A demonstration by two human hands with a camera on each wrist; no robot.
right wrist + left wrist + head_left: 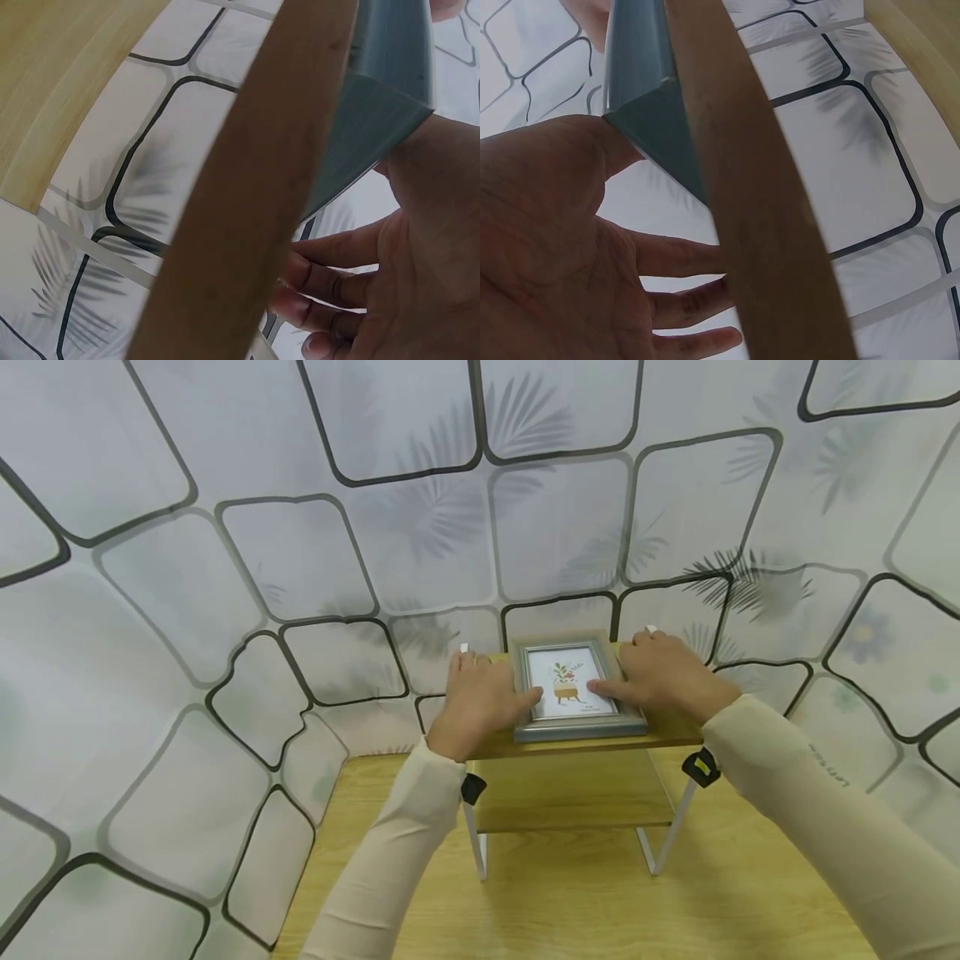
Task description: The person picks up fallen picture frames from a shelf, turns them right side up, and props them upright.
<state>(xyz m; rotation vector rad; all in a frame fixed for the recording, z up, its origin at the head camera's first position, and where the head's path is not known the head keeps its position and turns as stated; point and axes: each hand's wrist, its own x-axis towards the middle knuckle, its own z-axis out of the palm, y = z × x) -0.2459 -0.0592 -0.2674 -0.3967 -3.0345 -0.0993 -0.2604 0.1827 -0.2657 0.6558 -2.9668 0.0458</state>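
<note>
A silver-grey picture frame (581,727) with a plant print behind its front lies face up on a small wooden side table (678,727). My left hand (483,693) is at its left side, thumb reaching over the border. The other fingers (679,255) extend fairly straight, apart from the frame's corner and partly hidden by the tabletop edge. On the right side, my right hand (660,672) lays its thumb across the border onto the print. Its remaining fingers (330,285) bend slightly beside the tabletop edge, some tips hidden there.
Below the tabletop is a lower wooden shelf (573,789) between white metal legs (670,831). A patterned wall covering (435,552) rises right behind the table and along both sides. Light wood flooring (570,910) spreads in front.
</note>
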